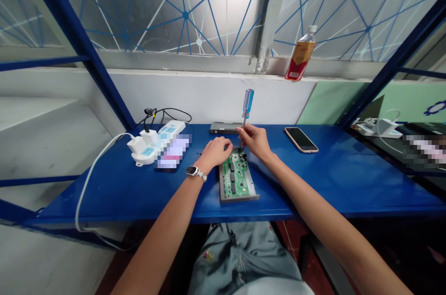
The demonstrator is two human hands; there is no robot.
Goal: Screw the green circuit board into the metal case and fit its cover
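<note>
A green circuit board sits in a grey metal case [238, 182] on the blue table [313, 183], straight in front of me. My right hand [256, 140] is closed around the shaft of a screwdriver with a clear blue handle [247, 104], which stands upright with its tip at the far end of the board. My left hand [216, 151], with a watch on its wrist, rests with curled fingers at the far left corner of the case, next to the screwdriver tip. Whether it holds anything is hidden.
A grey flat cover [225, 128] lies behind the board by the wall. A phone [301, 139] lies face up to the right. A white power strip with plugs [155, 144] and cables sits at the left. A bottle [300, 55] stands on the window ledge.
</note>
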